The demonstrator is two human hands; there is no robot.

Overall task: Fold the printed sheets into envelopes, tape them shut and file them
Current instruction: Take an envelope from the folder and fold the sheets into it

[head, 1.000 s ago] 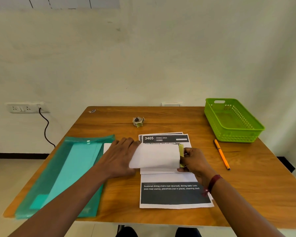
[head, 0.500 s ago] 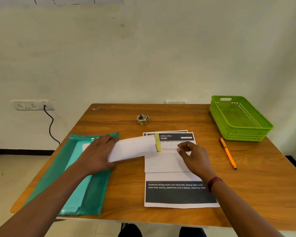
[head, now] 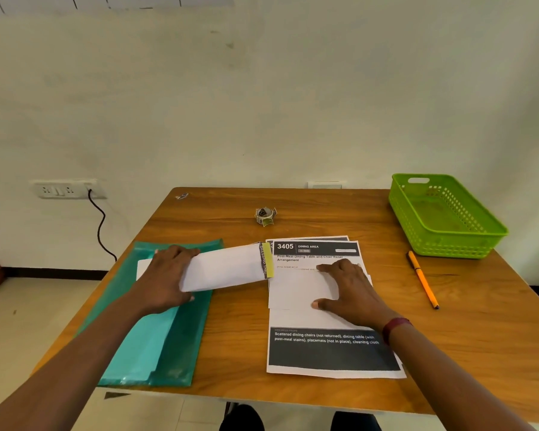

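My left hand [head: 168, 276] grips the left end of a folded white paper envelope [head: 227, 267], sealed with a strip of yellow tape at its right end. The envelope lies half over the teal plastic file folder [head: 156, 331] at the table's left; another white sheet shows under my hand on the folder. My right hand [head: 347, 289] rests flat, fingers spread, on a smaller folded white sheet [head: 296, 290] on top of the stack of printed sheets [head: 330, 353] at the table's centre. A small tape roll [head: 265, 215] sits behind the sheets.
An empty green plastic basket [head: 445, 241] stands at the back right of the wooden table [head: 237, 346]. An orange pencil [head: 422, 279] lies in front of it. A wall socket [head: 66, 189] with a black cord is on the left.
My left hand has carried the taped envelope leftward from the printed stack onto the teal folder. My right hand let go of its taped end and settled flat on the stack.
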